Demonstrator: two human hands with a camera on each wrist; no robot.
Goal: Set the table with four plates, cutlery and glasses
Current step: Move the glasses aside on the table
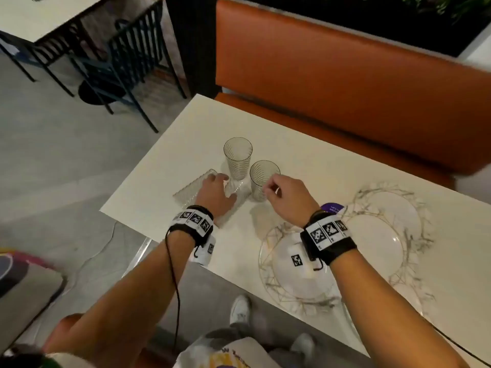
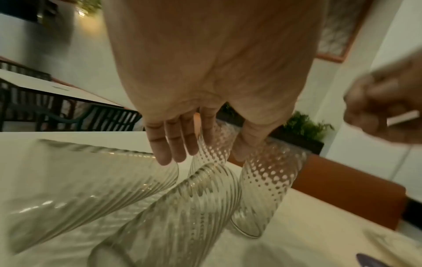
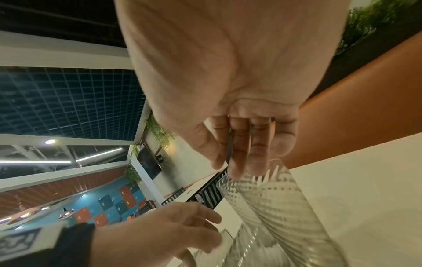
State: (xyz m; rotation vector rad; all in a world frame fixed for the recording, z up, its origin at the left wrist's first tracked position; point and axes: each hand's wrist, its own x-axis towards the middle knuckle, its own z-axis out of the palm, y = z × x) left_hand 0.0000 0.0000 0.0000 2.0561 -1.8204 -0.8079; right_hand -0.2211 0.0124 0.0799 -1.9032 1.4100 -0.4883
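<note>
Two ribbed glasses stand upright on the white table [image 1: 164, 166], a far one [image 1: 237, 155] and a near one [image 1: 261, 181]. Two more lie on their sides beside them, the left one [image 2: 91, 182] and the middle one [image 2: 182, 207]. My left hand [image 1: 218, 181] hovers over the lying glasses with its fingers [image 2: 164, 150] straight and holds nothing. My right hand [image 1: 271, 187] sits at the near upright glass [image 3: 274, 198], fingers [image 3: 237, 162] loosely extended at its rim, with no grip showing. Clear plates with a gold web pattern [image 1: 271, 277] lie stacked and overlapping at the right, partly under my right forearm.
An orange bench [image 1: 345, 75] runs along the table's far side. Dark slatted chairs [image 1: 127, 57] and another table stand on the grey floor to the left. A purple disc [image 1: 332, 208] lies near the plates. The table's near edge runs just in front of my legs.
</note>
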